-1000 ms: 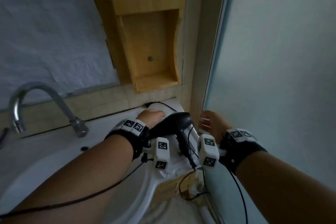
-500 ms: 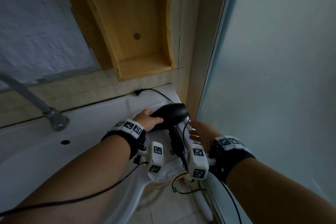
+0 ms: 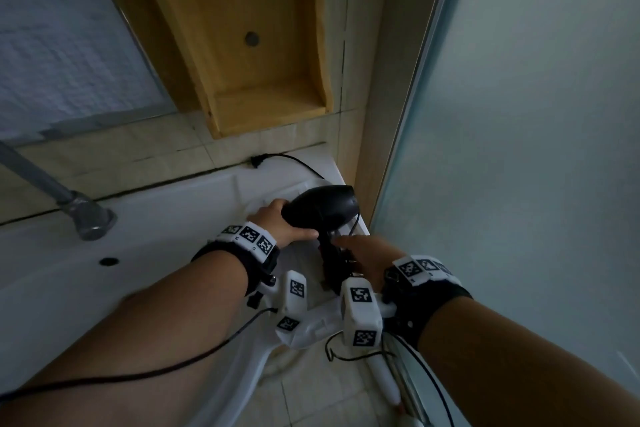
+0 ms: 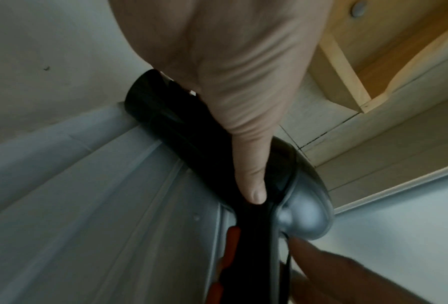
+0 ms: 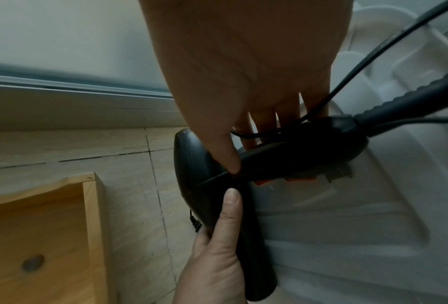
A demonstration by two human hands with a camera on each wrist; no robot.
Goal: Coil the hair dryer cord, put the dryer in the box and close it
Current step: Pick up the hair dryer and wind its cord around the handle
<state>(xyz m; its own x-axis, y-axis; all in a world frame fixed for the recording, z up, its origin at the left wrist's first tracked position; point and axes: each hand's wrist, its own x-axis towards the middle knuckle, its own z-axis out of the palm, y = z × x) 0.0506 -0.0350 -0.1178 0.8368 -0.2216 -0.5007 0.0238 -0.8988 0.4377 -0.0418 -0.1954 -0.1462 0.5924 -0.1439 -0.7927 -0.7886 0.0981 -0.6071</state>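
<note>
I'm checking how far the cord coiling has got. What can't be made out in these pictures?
- Cord lower run: head view, cut off behind the right wrist rig.
- Left hand fingers: hidden behind the dryer.
- Right hand fingertips: right wrist view, behind the dryer handle.
- Box lid: not identifiable.

White ceramic washbasin with a small round overflow hole; grey metal tap at its back edge. Light wooden wall cabinet with open niche, round metal stud inside. Frosted glass panel to the right. Beige tiled wall strip.
</note>
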